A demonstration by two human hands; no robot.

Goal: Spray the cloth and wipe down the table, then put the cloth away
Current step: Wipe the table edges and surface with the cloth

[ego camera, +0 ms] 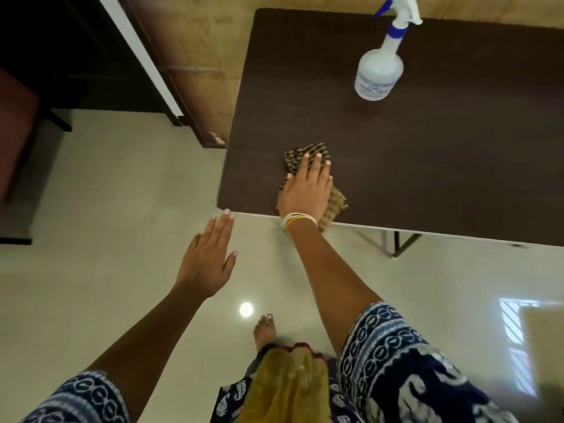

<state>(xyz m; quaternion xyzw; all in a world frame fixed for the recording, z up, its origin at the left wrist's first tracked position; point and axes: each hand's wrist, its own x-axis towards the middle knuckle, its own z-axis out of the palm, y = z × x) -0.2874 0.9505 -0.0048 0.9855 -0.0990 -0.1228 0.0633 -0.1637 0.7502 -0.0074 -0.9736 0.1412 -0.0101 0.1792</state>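
Pressing flat on the checked cloth [308, 157], her right hand [306, 190] has fingers straight, near the table [427, 154] corner; left hand [207, 264] hovers open just off it, spray bottle [380, 71] further back.

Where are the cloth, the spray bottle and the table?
cloth [297, 157]: head view, striped part beyond the fingertips.
spray bottle [378, 74]: head view, middle of its body.
table [442, 178]: head view, bare dark top.

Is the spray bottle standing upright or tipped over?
Upright: the spray bottle stands on its base on the table, trigger head on top.
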